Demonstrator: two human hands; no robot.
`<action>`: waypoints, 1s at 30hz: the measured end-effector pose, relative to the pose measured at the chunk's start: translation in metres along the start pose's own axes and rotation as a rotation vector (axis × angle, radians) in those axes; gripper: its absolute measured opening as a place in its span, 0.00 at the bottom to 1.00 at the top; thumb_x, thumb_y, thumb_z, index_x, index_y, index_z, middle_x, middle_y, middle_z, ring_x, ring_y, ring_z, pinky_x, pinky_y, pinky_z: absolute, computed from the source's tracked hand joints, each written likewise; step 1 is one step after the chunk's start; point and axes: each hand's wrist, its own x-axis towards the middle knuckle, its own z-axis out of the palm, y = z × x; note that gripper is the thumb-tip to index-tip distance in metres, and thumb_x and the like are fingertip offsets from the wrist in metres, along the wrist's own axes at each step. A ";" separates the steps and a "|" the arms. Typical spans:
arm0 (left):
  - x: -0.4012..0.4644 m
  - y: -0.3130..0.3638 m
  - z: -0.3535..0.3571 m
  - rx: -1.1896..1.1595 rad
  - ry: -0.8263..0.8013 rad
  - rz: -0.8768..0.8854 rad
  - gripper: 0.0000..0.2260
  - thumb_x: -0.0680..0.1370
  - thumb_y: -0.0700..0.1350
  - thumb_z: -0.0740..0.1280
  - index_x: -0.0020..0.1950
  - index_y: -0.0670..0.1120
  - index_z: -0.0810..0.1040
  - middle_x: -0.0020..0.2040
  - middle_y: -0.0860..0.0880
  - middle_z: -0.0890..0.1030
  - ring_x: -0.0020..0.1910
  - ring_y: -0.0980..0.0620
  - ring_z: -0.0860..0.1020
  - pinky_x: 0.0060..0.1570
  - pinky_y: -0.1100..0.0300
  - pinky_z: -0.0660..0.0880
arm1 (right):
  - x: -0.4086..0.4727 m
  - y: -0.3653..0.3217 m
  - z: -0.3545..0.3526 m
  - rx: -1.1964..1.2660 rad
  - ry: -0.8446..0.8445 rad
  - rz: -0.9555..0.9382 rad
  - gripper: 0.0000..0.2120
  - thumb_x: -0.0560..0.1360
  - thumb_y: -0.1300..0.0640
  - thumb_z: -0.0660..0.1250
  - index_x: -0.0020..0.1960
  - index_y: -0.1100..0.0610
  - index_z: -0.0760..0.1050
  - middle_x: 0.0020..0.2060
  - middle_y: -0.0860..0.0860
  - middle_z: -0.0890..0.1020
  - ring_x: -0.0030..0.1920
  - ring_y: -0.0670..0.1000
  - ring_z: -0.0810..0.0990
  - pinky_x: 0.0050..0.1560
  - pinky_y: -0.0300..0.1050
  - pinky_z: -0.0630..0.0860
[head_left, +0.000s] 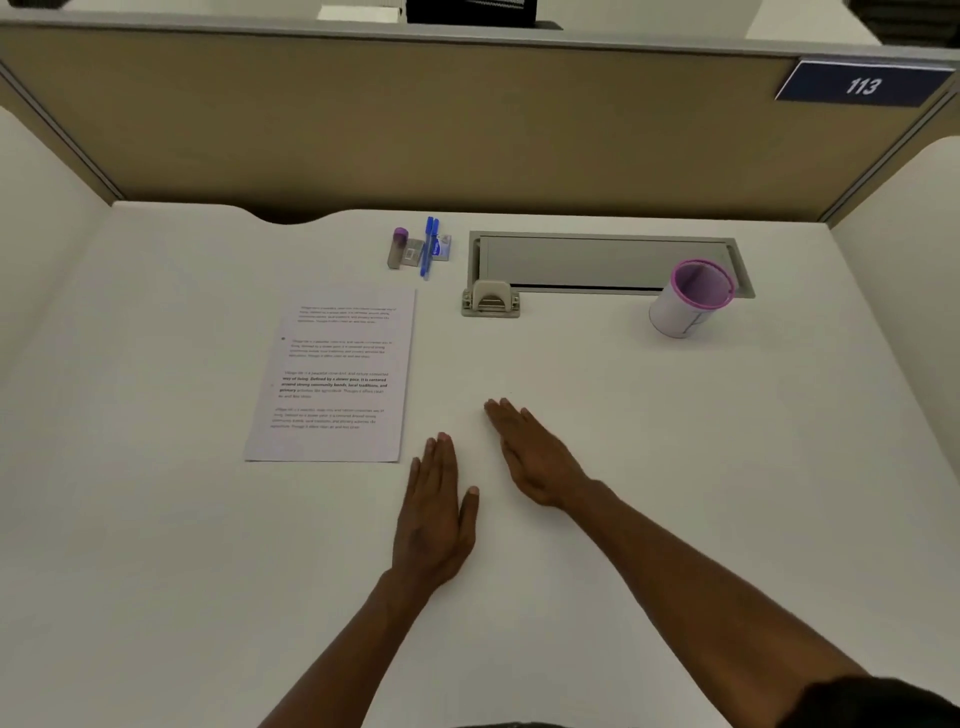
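Observation:
My left hand (435, 512) lies flat on the white desk (675, 441), fingers straight and together, holding nothing. My right hand (535, 457) rests flat a little further forward and to the right, fingers straight and pointing up-left, also holding nothing. A printed sheet of paper (337, 379) lies just left of both hands, its near right corner close to my left fingertips. Behind it are a beige hole punch (491, 300), blue pens (430, 247), a purple-capped tube (398, 248) and small flat boxes (415, 252).
A white cup with a pink rim (688, 300) stands at the right, tilted in view, beside a grey cable hatch (597, 260) set in the desk. Beige partition walls (415, 130) close the back and sides; a blue sign reading 113 (862, 84) hangs top right.

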 end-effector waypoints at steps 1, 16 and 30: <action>-0.002 0.000 0.003 0.081 -0.035 0.026 0.31 0.84 0.55 0.50 0.82 0.42 0.42 0.83 0.47 0.45 0.81 0.53 0.41 0.80 0.52 0.45 | -0.007 0.000 0.005 -0.029 -0.005 -0.034 0.25 0.83 0.62 0.50 0.78 0.60 0.50 0.78 0.54 0.56 0.78 0.50 0.51 0.78 0.45 0.48; -0.001 0.010 0.009 0.107 -0.079 0.065 0.30 0.83 0.51 0.52 0.81 0.42 0.44 0.82 0.47 0.46 0.82 0.51 0.43 0.81 0.51 0.47 | -0.062 -0.021 0.037 -0.064 0.191 0.341 0.27 0.83 0.57 0.49 0.78 0.61 0.44 0.78 0.53 0.47 0.79 0.51 0.43 0.78 0.48 0.40; -0.013 -0.011 0.004 0.228 -0.068 0.023 0.32 0.84 0.58 0.50 0.82 0.43 0.47 0.83 0.46 0.47 0.82 0.50 0.44 0.79 0.51 0.48 | 0.010 0.012 -0.007 -0.092 0.031 0.093 0.24 0.84 0.58 0.49 0.78 0.59 0.50 0.78 0.53 0.55 0.78 0.49 0.50 0.78 0.43 0.45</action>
